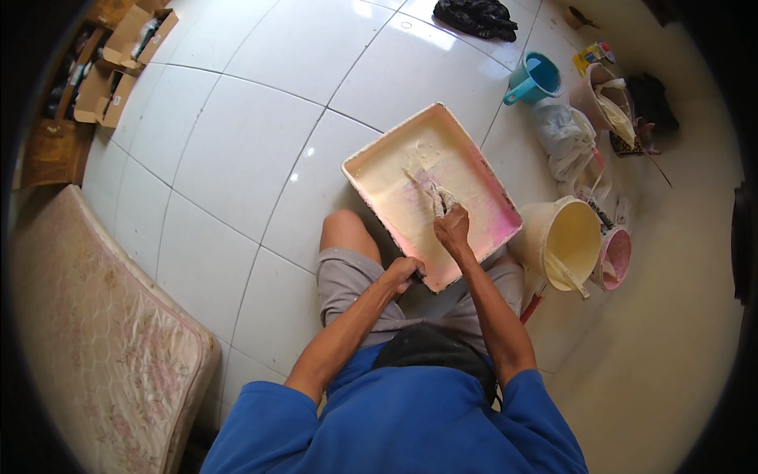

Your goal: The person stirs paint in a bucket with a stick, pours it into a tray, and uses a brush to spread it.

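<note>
A large rectangular paint tray, cream inside with pink stains along its right side, sits tilted over my lap and the floor. My left hand is closed on the tray's near left edge, close to its near corner. Over the middle of the tray, my right hand grips a paint-caked, fork-shaped tool. Its far end rests in the pale wet paint, so its exact kind is hidden by the coating.
At right stand a cream bucket with a stick across its mouth, a pink-stained pail, a turquoise dipper and plastic bags. A mattress leans at left, below cardboard boxes. A black bag lies ahead.
</note>
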`<state>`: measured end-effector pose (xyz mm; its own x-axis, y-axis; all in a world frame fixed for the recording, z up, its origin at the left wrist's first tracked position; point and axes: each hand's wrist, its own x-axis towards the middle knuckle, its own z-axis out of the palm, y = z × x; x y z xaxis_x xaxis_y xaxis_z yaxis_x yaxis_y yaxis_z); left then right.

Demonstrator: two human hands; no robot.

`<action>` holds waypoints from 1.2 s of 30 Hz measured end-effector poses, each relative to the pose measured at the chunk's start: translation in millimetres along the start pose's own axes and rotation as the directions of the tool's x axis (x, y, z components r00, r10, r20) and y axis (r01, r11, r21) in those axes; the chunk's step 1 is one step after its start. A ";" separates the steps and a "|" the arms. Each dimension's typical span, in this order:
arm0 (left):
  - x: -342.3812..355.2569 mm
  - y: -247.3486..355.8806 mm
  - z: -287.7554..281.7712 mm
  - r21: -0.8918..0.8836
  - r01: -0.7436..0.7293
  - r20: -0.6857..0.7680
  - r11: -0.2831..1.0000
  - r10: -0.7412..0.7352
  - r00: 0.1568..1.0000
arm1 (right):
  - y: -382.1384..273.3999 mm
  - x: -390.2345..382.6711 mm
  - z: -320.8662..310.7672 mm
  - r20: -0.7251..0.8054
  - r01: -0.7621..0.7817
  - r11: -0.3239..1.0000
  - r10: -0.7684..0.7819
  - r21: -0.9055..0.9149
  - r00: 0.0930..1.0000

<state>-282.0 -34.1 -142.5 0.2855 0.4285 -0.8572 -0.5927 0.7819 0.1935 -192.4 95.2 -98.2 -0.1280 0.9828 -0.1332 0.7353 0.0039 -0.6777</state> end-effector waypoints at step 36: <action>0.5 4.8 15.4 -0.001 -0.013 0.007 1.000 0.013 1.000 | 14.7 78.8 -42.9 0.058 -0.140 0.989 0.143 -0.053 0.988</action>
<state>-273.1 -23.2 -134.7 0.2832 0.4419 -0.8512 -0.5968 0.7760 0.2043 -163.1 180.6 -87.7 -0.0594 0.9609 -0.2705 0.7800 -0.1244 -0.6133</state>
